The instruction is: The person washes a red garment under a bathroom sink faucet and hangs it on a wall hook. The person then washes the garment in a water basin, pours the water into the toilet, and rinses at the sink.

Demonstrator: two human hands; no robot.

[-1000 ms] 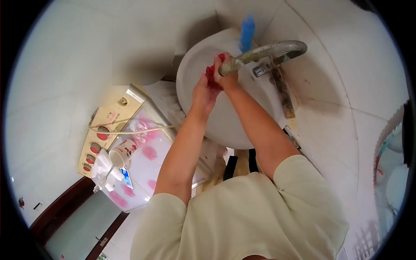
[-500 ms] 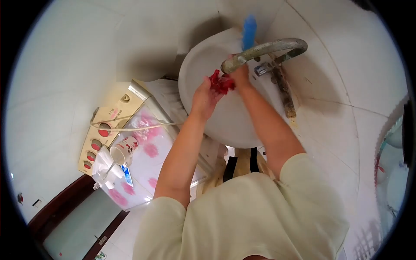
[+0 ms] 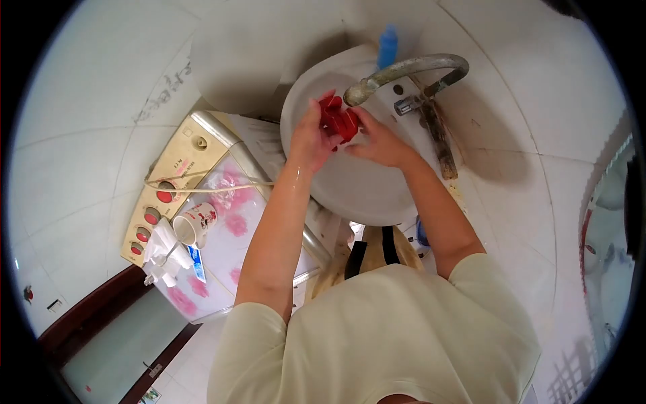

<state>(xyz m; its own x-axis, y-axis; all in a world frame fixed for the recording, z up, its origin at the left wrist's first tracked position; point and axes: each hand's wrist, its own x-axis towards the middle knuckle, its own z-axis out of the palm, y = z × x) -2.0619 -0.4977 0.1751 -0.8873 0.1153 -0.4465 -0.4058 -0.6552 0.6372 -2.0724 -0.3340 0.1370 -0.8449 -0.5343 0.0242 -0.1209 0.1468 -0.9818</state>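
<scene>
A bunched red cloth [image 3: 340, 120], its kind unclear, is held over the white washbasin [image 3: 377, 195] just below the spout of the faucet [image 3: 404, 73]. My left hand [image 3: 313, 138] is wrapped round its left side, with the fingers behind it and the thumb under it. At its right edge, the fingertips of my right hand [image 3: 378, 138] grip the cloth, while the thumb sits a little lower. My left forearm looks wet. Parts of the fingers are hidden by the folds.
A blue bottle [image 3: 387, 47] stands at the basin's back rim. Left of the basin is a washing machine [image 3: 222, 269] with a cream knob panel. On its lid lie a patterned mug [image 3: 195, 224], white tissue [image 3: 165, 249], a blue-and-white tube [image 3: 196, 262] and a cord [image 3: 222, 190].
My right hand has come from behind the spout, near the faucet handle, down to the right side of the red cloth. The cloth has shifted slightly up with my left hand.
</scene>
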